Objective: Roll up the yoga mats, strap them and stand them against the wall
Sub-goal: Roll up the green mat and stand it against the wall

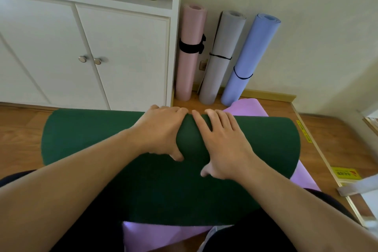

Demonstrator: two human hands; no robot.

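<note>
Against the wall, three strapped rolled mats are already stood; the dark green foam mat is being rolled, pressed under the spread left hand and right hand, unstrapped.

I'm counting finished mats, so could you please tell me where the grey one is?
In the head view, the grey mat stands strapped against the wall at upper right, between the pink mat and the blue mat.
</note>
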